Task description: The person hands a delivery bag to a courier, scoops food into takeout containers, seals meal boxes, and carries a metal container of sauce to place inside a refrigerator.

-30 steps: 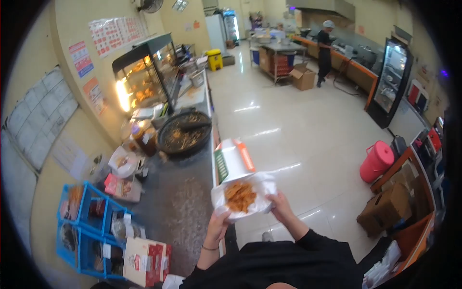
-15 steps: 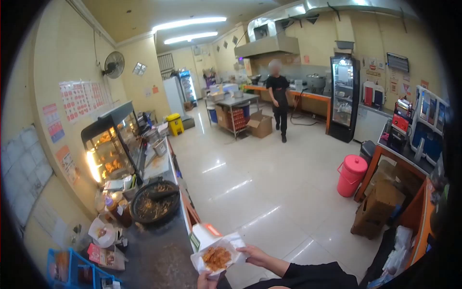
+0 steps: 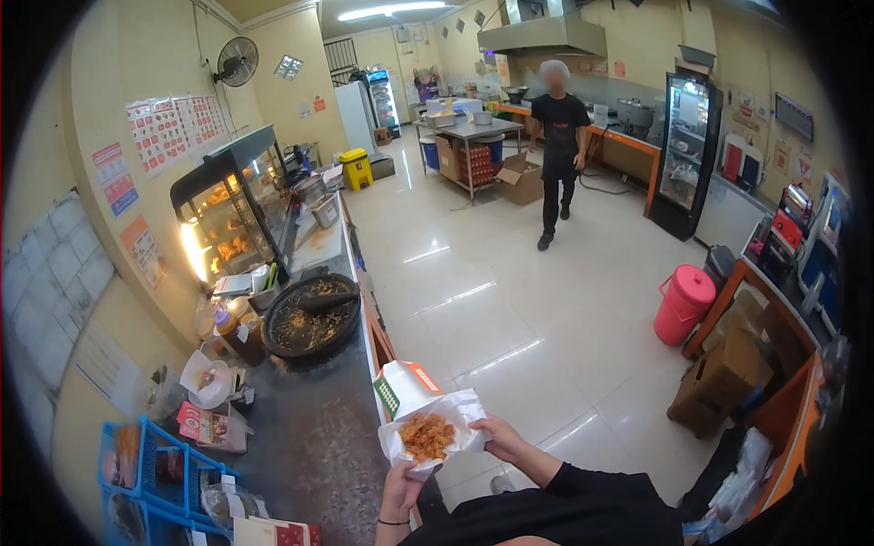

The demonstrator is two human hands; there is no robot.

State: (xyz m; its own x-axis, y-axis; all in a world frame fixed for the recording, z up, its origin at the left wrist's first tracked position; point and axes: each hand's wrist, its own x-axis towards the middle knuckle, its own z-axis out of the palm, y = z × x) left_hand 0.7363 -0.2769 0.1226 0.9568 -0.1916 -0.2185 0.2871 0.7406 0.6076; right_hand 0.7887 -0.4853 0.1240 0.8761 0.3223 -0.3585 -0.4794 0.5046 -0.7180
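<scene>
An open takeaway box point(image 3: 407, 389) with a white, green and orange lid is held out over the counter's edge. White paper lines it, and brown crispy fried food point(image 3: 427, 438) lies on the paper. My left hand point(image 3: 401, 489) grips the near left edge of the box. At its right side, my right hand point(image 3: 496, 439) has its fingers closed on the box and paper. A black round pan point(image 3: 311, 317) with a dark pestle-like tool stands on the counter point(image 3: 314, 446), left of and beyond the box.
A person point(image 3: 557, 155) in black walks on the tiled floor. Sauce bottles point(image 3: 238, 338), a lit food warmer point(image 3: 228, 223) and a blue basket point(image 3: 164, 473) line the left. A pink bin point(image 3: 685, 305) and cardboard box point(image 3: 721, 382) stand right.
The person in black has come closer. The view has tilted down, so the counter and held box appear higher in the frame. Both hands still hold the box.
</scene>
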